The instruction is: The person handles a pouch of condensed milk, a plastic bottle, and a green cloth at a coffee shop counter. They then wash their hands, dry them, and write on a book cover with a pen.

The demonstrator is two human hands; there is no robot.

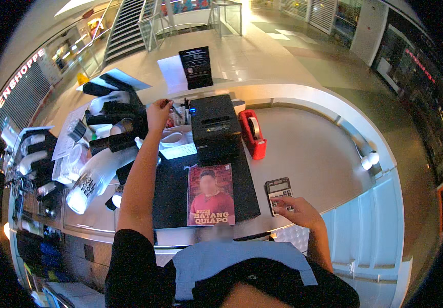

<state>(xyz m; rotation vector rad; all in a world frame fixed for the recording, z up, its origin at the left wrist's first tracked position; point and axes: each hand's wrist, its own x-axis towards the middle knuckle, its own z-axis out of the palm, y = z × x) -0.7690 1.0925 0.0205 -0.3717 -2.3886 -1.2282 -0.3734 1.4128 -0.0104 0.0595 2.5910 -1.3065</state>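
Note:
My left hand (160,111) is raised at the far edge of the counter, its fingers closed on a slim dark pen (173,108) beside a holder of pens and small items. My right hand (298,211) rests with spread fingers on the lower keys of a calculator (280,192). Between my arms a notebook with a printed cover (211,200) lies on a black mat (244,184). Beyond it stands a black receipt printer (215,127) with a blue light, and a red tape dispenser (253,134) is just to its right.
Stacked plastic cups (94,181), lids and black cup holders crowd the left side. A white basket (179,150) stands left of the printer. A black sign (196,67) stands at the far edge. The curved counter rim (321,94) bounds the right, with a small white device (369,159) near it.

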